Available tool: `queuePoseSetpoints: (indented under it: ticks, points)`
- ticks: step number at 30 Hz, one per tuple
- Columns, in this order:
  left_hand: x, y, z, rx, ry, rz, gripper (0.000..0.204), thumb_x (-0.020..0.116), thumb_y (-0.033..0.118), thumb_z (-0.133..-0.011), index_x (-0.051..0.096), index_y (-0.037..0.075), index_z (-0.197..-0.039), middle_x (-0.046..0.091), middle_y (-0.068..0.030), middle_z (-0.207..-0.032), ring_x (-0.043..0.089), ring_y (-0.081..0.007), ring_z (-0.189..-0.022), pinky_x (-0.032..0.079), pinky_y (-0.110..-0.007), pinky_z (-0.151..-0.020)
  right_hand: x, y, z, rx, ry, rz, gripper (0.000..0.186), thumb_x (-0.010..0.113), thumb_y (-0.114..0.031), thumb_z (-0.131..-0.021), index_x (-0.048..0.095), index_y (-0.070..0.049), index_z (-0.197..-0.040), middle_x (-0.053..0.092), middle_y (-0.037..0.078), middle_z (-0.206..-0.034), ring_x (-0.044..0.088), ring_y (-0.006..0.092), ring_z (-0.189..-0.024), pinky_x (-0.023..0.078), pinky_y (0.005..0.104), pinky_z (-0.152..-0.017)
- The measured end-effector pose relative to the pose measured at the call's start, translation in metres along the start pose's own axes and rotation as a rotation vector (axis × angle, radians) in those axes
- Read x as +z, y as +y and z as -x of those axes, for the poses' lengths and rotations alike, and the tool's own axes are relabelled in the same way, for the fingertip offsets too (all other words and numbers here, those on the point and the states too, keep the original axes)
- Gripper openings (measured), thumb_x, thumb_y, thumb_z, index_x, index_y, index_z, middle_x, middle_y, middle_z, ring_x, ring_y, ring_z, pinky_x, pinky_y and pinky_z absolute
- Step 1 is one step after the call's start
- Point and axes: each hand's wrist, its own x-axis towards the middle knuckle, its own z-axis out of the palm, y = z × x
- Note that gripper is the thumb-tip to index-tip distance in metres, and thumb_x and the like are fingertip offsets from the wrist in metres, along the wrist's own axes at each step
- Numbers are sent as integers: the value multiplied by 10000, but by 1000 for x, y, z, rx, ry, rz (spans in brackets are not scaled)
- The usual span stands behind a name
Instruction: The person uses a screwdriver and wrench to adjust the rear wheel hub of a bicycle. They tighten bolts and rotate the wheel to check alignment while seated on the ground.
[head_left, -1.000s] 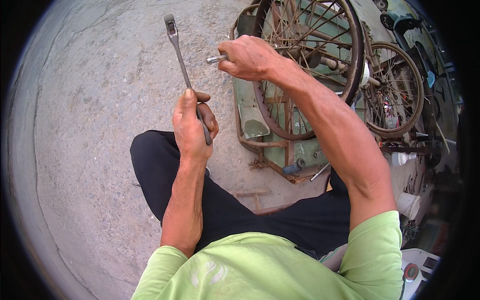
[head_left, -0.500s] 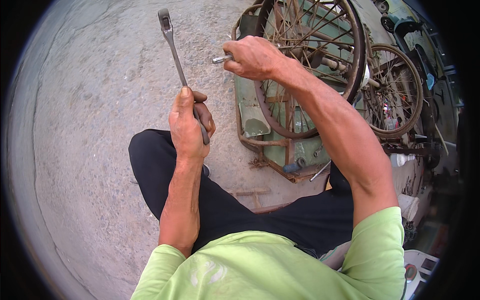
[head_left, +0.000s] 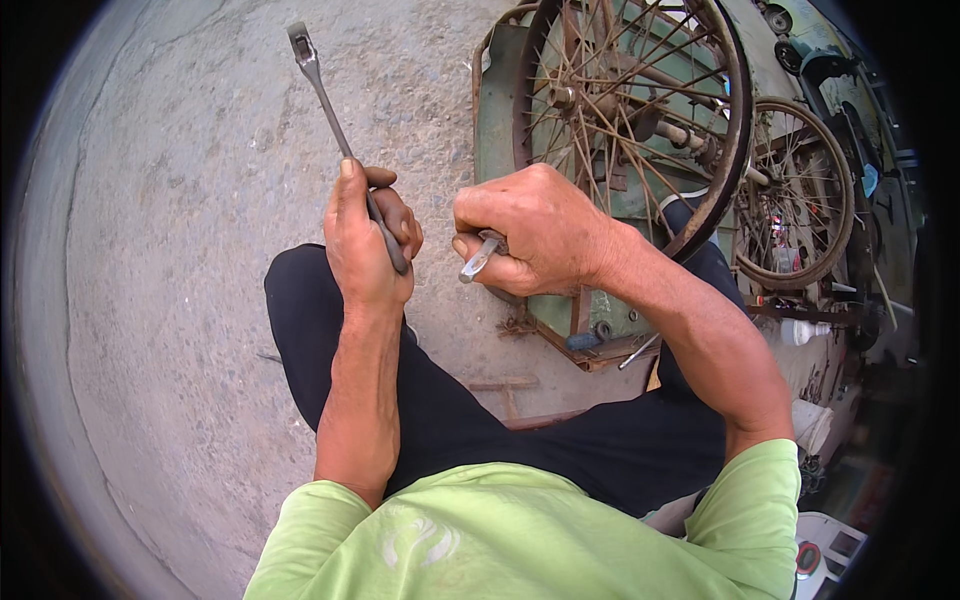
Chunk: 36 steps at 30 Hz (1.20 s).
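Note:
A long-handled metal wrench stands tilted in my left hand, its slotted head pointing up and away to the left. The thumb lies along the shaft and the fingers wrap its lower end. Close by on the right, my right hand is closed around a short, shiny metal tool. Only one end of it pokes out toward me, so its kind is hidden. Just beyond that hand is a rusty spoked wheel; the hand partly covers its lower left side in this view.
Under the wheel lies a green metal panel with a rusty tube frame. A blue-handled piece and a thin metal rod lie at its near edge. Further right is a second spoked wheel. Rough concrete spreads out to the left.
My right hand has come down toward me from the wheel's left side, its metal tool now turned to point at me. My left hand and the wrench have shifted slightly left.

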Motion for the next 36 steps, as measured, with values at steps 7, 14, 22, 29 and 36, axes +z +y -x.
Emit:
queuePoseSetpoints:
  ticks: [7,14,22,29,36]
  points:
    - [4,-7,1,-29,6,35,437,446,419,-1117,569,22,-981,425,3,-516,324,-93,-366,278,-257,-369,-37,21,4,125,-34,-156,204,624,-169,-870,574,14,-796,516,109,-622,503,210,-560,430,363,-557]
    - [0,-5,1,-9,-30,15,471,466,451,-1105,538,1,-988,426,-21,-516,348,-108,-364,321,-270,-354,-136,35,-41,275,471,-586,196,550,-228,-973,529,-121,-811,422,-39,-654,358,74,-543,298,260,-480]
    - [2,-5,0,-34,-9,34,451,449,439,-1113,561,20,-989,428,-7,-517,339,-100,-364,300,-262,-359,-151,5,-46,85,719,-657,215,550,-230,-963,486,-112,-796,396,-33,-645,341,71,-509,284,253,-461]
    - [3,-6,0,-36,-34,23,457,462,438,-1109,534,2,-992,430,-16,-521,356,-99,-370,327,-258,-356,-129,10,-41,23,705,-555,195,577,-235,-947,522,-91,-829,440,-24,-659,365,64,-519,301,240,-484]
    - [4,-8,1,-60,-14,25,443,433,434,-1120,560,26,-1004,427,1,-520,325,-95,-363,299,-258,-368,-130,9,-31,56,694,-563,206,587,-246,-947,533,-84,-831,444,-26,-641,360,66,-505,305,246,-478]
